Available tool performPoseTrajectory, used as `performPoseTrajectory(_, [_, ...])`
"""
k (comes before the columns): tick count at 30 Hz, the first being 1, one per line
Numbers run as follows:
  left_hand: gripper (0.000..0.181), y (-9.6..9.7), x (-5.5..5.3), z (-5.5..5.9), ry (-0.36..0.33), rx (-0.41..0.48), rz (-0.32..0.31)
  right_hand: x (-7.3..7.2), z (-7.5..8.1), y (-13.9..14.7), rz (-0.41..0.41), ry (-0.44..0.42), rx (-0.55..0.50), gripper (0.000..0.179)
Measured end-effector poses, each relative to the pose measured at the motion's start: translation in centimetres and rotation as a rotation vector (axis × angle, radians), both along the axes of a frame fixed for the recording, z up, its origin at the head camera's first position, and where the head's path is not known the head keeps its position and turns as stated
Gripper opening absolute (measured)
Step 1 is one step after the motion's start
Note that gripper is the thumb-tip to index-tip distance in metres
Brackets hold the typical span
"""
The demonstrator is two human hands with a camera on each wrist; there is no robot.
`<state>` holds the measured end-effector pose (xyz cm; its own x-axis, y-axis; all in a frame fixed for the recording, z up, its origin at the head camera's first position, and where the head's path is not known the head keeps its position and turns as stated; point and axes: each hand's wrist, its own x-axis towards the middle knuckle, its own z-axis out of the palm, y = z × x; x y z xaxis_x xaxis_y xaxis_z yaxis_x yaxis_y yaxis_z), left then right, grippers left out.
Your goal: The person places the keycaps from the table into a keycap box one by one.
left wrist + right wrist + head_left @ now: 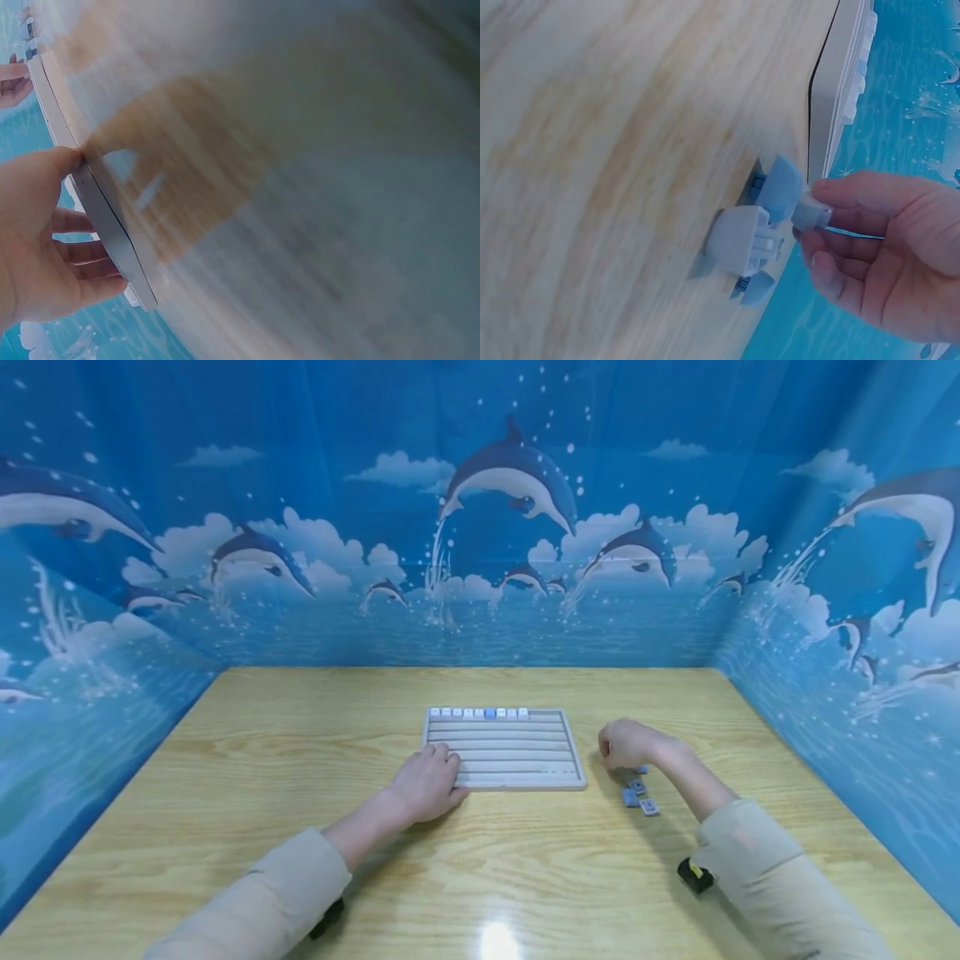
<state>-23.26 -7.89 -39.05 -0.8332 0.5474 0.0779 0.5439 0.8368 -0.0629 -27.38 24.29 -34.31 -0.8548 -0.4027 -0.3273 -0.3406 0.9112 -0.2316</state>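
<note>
A light grey tray with ridged rows point(517, 755) lies on the table, with several white keycaps point(457, 713) and a blue keycap point(490, 713) along its far row. My left hand point(427, 781) grips the tray's near left corner. In the left wrist view, the thumb lies at the tray's front edge point(105, 217) and the fingers reach over its side. Right of the tray, my right hand point(633, 745) pinches a pale keycap point(810, 213) between thumb and fingers. Just below that hand lie several loose keycaps point(649, 807), blue point(781, 189) and greyish white point(737, 240).
The wood-grain table point(300, 718) extends around the tray. A blue curtain printed with dolphins point(480, 610) encloses its back and sides. A dark wrist device point(696, 875) sits under the right sleeve, and another dark device point(327, 920) under the left.
</note>
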Motion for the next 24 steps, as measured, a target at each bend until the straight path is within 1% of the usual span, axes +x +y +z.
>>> performPoseTrajectory(6, [0.044, -0.04, -0.05, -0.06, 0.004, -0.002, -0.004, -0.25, -0.13, 0.06, -0.005, 0.019, -0.018, 0.017])
performPoseTrajectory(11, [0.043, -0.06, -0.02, -0.01, -0.001, 0.006, -0.007, -0.34, -0.24, 0.01, -0.026, 0.032, -0.050, 0.012])
performPoseTrajectory(19, [0.043, -0.04, -0.07, 0.00, -0.009, 0.013, -0.003, -0.55, -0.57, -0.22, 0.002, 0.068, -0.065, 0.006])
performPoseTrajectory(24, [0.044, 0.04, -0.04, 0.01, -0.016, 0.011, 0.003, -0.67, -0.63, -0.30, 0.013, 0.077, -0.077, 0.013])
